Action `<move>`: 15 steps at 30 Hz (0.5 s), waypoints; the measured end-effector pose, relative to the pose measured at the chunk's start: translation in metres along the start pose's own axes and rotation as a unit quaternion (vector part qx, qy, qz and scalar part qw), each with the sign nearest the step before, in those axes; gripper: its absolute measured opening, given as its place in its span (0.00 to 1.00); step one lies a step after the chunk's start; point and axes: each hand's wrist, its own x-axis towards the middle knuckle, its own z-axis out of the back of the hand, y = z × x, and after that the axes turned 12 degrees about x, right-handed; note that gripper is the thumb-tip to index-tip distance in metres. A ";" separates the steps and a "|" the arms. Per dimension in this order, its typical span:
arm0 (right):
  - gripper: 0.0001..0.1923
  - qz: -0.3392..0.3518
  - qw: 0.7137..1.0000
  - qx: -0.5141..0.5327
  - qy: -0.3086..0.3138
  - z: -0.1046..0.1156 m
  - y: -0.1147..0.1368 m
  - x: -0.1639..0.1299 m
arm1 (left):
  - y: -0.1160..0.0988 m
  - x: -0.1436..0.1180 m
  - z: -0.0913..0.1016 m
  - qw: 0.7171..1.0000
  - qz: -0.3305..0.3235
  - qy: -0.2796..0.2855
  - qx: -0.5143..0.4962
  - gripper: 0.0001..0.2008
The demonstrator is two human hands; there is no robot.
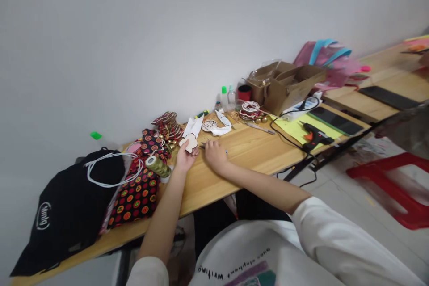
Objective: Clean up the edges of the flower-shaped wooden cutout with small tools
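Just one view here, a camera worn on the person's head, looking forward and down from a seated spot at the long light wooden table (254,152). It's tilted, so the table runs diagonally from lower left to upper right, with the plain white wall (167,31) filling the top half. Both bare forearms reach away from the lens, so the left hand (185,157) and right hand (216,155) sit mid-frame, fairly near. The wearer's own white printed shirt (268,254) fills the bottom edge, very close. Far right shows the floor and a red plastic stool (395,187), blurred.
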 end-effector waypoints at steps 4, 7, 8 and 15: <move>0.20 0.002 1.000 -0.006 0.006 0.001 0.005 -0.004 | 0.003 0.000 -0.007 0.999 -0.001 -0.027 0.027 0.08; 0.20 -0.002 1.000 -0.006 0.008 0.003 0.007 -0.006 | 0.002 0.000 -0.011 0.998 -0.004 -0.046 0.037 0.08; 0.20 -0.004 1.000 -0.006 0.008 0.004 0.007 -0.007 | 0.002 0.000 -0.013 0.998 -0.007 -0.053 0.038 0.08; 0.18 -0.025 1.000 -0.002 0.002 0.002 -0.001 -0.009 | 0.010 -0.048 -0.031 0.993 -0.046 -0.108 0.021 0.14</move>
